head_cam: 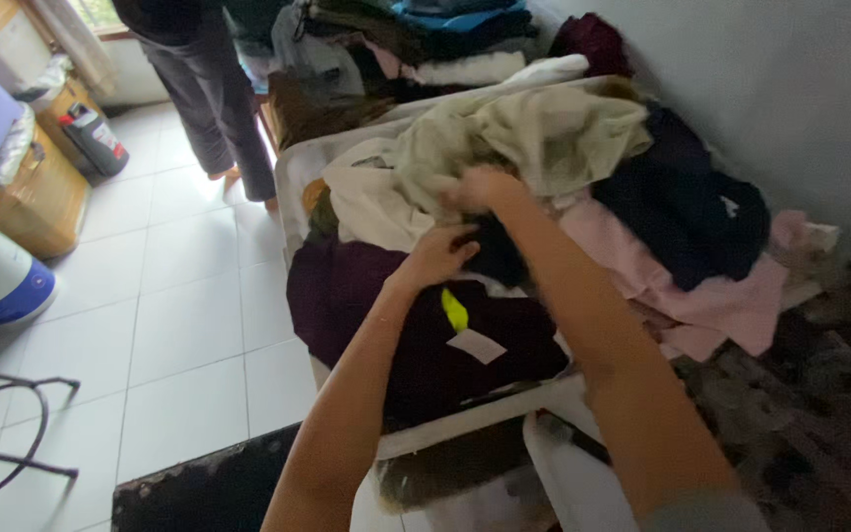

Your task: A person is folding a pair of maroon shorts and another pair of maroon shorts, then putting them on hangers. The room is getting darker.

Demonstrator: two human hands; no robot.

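A person's 2 bare hands work in a heap of clothes piled on a white surface (485, 414). The left hand (437, 256) is closed on a dark garment (492, 254), which lies between the 2 hands. The right hand (483, 187), just above and blurred, is curled against a pale olive cloth (544, 138); whether it pinches the cloth cannot be told. Below the left hand spreads a maroon garment (366, 296) with a yellow tag (454, 310). Right of the right forearm lie pink cloth (701, 296) and navy clothing (691, 212). Beyond the hands, another person's legs (214, 99) stand on the tiled floor (179, 315).
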